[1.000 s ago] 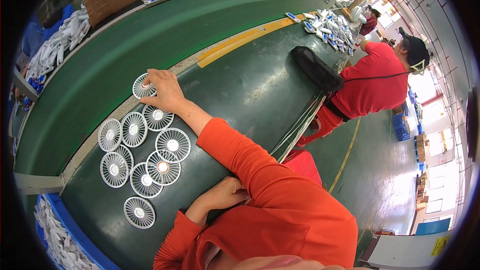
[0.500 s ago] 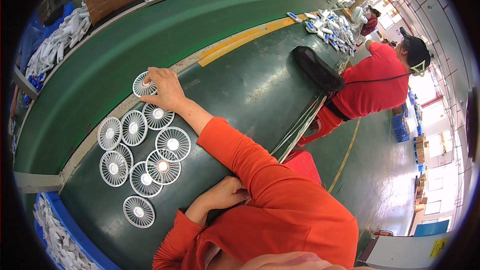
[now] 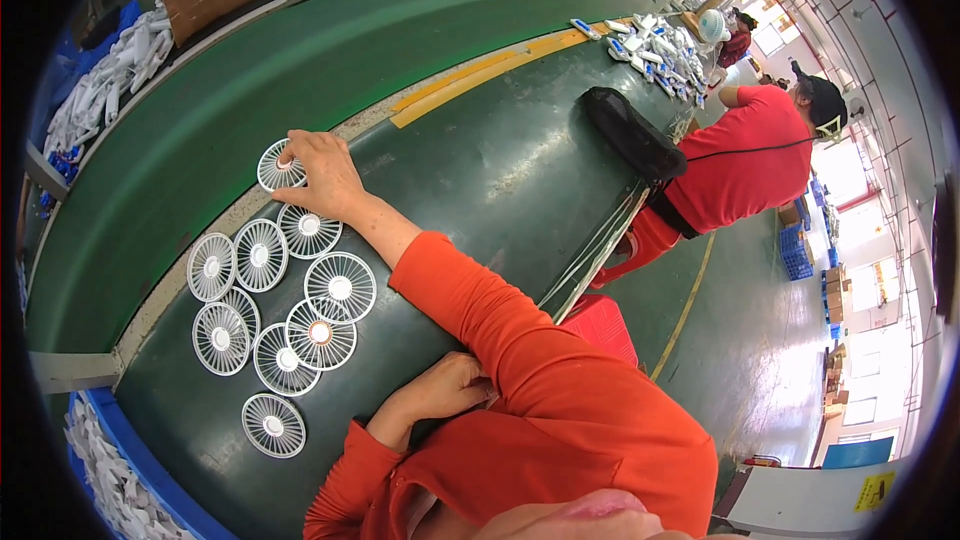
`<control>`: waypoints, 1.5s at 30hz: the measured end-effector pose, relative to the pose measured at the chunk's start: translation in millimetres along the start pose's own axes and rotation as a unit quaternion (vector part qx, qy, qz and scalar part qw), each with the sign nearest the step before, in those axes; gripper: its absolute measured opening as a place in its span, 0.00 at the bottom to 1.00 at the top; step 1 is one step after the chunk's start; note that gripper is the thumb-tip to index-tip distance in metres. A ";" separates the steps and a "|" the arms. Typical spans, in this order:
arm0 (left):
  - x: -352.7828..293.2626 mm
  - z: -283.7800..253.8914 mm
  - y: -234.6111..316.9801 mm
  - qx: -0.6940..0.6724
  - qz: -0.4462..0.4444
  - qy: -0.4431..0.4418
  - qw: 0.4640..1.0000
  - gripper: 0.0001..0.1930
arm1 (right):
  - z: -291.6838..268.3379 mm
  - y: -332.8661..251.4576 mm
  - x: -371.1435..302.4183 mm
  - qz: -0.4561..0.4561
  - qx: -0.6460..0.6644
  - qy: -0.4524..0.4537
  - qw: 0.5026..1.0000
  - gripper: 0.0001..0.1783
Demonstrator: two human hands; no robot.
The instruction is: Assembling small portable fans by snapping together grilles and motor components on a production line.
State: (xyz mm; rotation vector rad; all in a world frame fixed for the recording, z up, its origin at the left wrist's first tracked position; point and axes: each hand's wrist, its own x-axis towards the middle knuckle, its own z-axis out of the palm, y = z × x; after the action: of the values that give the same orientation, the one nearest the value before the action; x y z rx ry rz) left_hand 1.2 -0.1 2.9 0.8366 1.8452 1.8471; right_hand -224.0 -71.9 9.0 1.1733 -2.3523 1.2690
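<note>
My right hand (image 3: 325, 175) reaches across the table to its far edge. Its thumb and fingers are on a white round fan grille (image 3: 270, 176), one fingertip near the hub. Several similar spoked grilles lie just nearer, among them one (image 3: 309, 224) close to my thumb. Some overlap, such as a grille (image 3: 340, 286) and one with an orange-tinted hub (image 3: 320, 332). The nearest grille (image 3: 273, 426) lies apart from the others. My left hand (image 3: 445, 385) is curled closed at the table edge by my body; whatever is inside it, if anything, is hidden.
Beyond the dark green table (image 3: 480, 230) runs a green conveyor belt (image 3: 230, 90). A black bag (image 3: 630, 135) and a pile of white-and-blue parts (image 3: 655, 55) lie to the right. A person in red (image 3: 750, 160) works there. A blue bin (image 3: 150, 450) stands near left.
The whole view has shifted slightly. My right hand keeps its place at the far grille, and my left hand stays curled by my body.
</note>
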 end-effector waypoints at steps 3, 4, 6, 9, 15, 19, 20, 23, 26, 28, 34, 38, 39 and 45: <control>-0.2 0.3 0.7 -0.005 0.011 0.006 1.000 0.06 | 0.3 -1.1 -0.4 0.001 -0.001 0.000 1.000 0.24; -0.9 0.5 -0.7 -0.001 0.012 0.003 1.000 0.06 | 0.4 -1.1 -0.6 -0.002 -0.002 0.001 1.000 0.24; -1.2 1.4 -3.6 0.002 0.012 0.000 1.000 0.06 | 0.7 -1.0 -0.8 -0.004 -0.002 0.002 1.000 0.24; -1.3 2.3 -6.9 0.005 0.016 -0.001 1.000 0.07 | 0.4 -0.9 -1.5 0.004 -0.001 -0.005 1.000 0.24; 0.5 0.1 -0.4 0.000 -0.003 -0.011 1.000 0.07 | -2.7 1.0 -1.4 0.002 -0.002 -0.005 1.000 0.24; 2.2 -1.4 -0.2 0.001 0.001 -0.015 1.000 0.08 | -1.6 2.0 -0.4 -0.007 -0.007 0.008 1.000 0.24; 1.7 -1.9 -1.9 0.003 0.001 -0.013 1.000 0.08 | -0.4 1.4 0.2 -0.011 -0.010 0.014 1.000 0.24; -3.6 -2.1 -1.1 0.001 0.003 -0.003 1.000 0.08 | 8.6 -1.3 3.4 -0.044 -0.009 0.037 0.998 0.24; 0.6 -10.4 12.1 0.005 -0.015 -0.043 0.999 0.09 | 5.7 7.8 4.7 -0.077 0.003 0.067 0.995 0.25; 1.6 -8.2 11.1 0.002 0.015 -0.030 0.999 0.09 | 3.3 7.3 5.2 -0.060 -0.014 0.045 0.997 0.25; -1.1 -0.5 12.2 0.011 0.046 0.009 0.999 0.12 | -1.7 7.0 3.2 -0.064 -0.034 0.017 0.997 0.25; 0.3 3.5 7.3 -0.004 0.047 -0.016 0.999 0.13 | 1.6 0.6 3.1 -0.055 -0.027 -0.008 0.998 0.24; 0.5 2.1 6.9 -0.002 0.064 -0.017 0.998 0.13 | 1.6 2.3 3.6 -0.054 -0.031 -0.010 0.998 0.24; 3.3 1.2 1.4 0.043 0.097 -0.007 0.994 0.13 | 0.8 6.1 5.7 -0.059 -0.034 -0.017 0.998 0.26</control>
State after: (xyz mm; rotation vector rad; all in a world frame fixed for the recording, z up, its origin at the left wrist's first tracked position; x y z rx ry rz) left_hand -0.3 2.9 4.7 1.0908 1.9058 1.8811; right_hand -232.0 -73.7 7.9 1.3024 -2.2924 1.1308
